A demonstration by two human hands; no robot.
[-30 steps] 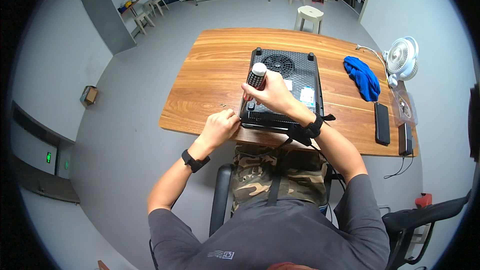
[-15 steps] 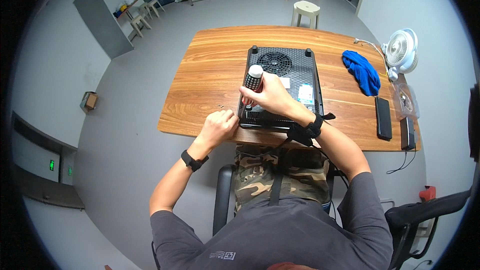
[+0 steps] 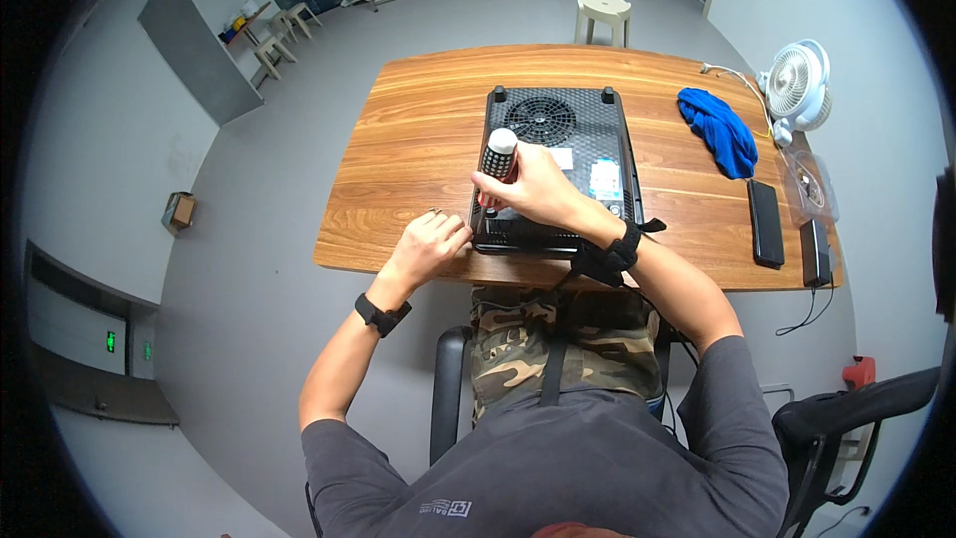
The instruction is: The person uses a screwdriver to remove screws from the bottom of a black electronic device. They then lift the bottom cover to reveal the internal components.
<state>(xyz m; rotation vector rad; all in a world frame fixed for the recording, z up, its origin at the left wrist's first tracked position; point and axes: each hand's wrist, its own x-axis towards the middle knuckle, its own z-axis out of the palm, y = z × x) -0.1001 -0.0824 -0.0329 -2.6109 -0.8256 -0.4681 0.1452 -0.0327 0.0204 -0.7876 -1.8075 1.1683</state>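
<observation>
An induction cooker point(image 3: 588, 120) lies upside down on the wooden table, its black underside with a round fan grille and short feet facing up. My right hand point(image 3: 538, 184) is wrapped round a screwdriver point(image 3: 499, 151) with a thick black dotted handle, a white end and a red lower part. The tool stands nearly upright over the cooker's near left part; its tip is hard to make out. My left hand point(image 3: 430, 244) rests on the table with curled fingers against the cooker's near left corner; what they hold, if anything, is hidden. Tiny dark pieces, perhaps screws point(image 3: 435, 210), lie beside it.
On the table's right side are a blue cloth point(image 3: 719, 133), a black phone-like slab point(image 3: 766, 224), a dark box with cables point(image 3: 816, 252), a clear plastic container point(image 3: 812, 187) and a white fan point(image 3: 799, 90). A stool point(image 3: 603, 15) stands beyond the far edge.
The view has shifted slightly. My right hand keeps its grip on the screwdriver in the same place; my left hand has shifted slightly, nearer the tiny pieces.
</observation>
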